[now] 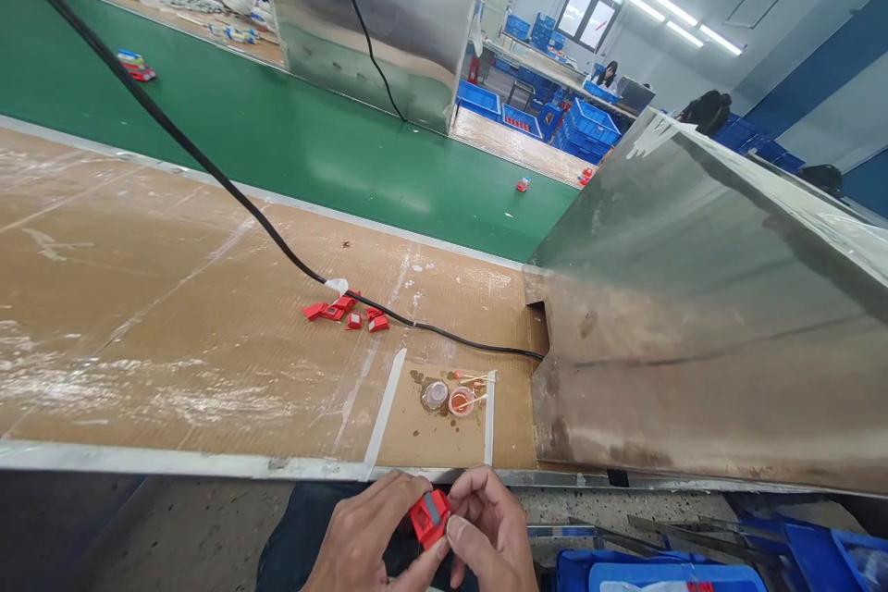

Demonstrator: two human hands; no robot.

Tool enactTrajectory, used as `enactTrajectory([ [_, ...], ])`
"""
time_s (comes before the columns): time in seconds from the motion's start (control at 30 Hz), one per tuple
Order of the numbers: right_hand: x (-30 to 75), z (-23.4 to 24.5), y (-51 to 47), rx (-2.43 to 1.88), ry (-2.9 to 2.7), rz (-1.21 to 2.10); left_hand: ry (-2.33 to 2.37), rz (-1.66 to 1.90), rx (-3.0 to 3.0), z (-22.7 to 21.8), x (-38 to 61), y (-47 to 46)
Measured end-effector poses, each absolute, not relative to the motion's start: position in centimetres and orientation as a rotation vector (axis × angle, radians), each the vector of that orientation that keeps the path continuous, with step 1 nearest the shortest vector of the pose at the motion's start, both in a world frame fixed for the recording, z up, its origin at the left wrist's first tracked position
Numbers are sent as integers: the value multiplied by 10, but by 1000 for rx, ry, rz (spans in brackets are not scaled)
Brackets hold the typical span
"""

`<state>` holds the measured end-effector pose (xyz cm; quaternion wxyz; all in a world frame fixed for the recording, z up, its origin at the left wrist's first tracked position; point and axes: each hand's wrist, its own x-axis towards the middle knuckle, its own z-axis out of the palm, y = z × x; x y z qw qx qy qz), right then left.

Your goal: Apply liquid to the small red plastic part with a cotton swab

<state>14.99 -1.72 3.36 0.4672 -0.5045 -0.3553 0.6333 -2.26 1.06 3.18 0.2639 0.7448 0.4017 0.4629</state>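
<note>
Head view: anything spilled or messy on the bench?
Yes. Brown stains spot the cardboard around two small cups, with swab sticks lying across them. Loose red parts lie scattered by the black cable. Both hands hold one red part.

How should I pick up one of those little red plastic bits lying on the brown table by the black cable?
Probably pinch one small red plastic piece by its two opposite side edges, coming straight down from above. The pieces lie flat and low on the brown cardboard-covered table, so only their thin edges offer a grip. Choose one at the rim of the cluster, away from the black cable, so your fingers do not snag it.
</note>
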Motion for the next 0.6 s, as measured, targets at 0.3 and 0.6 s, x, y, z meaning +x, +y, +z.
enactTrajectory([
  [0.3,155,28,-14,-1220,-799,1617,962,1105,2264,26,-31,15],
  [0.6,140,27,-14,-1299,-673,1480,1172,1156,1714,16,-27,1],
])
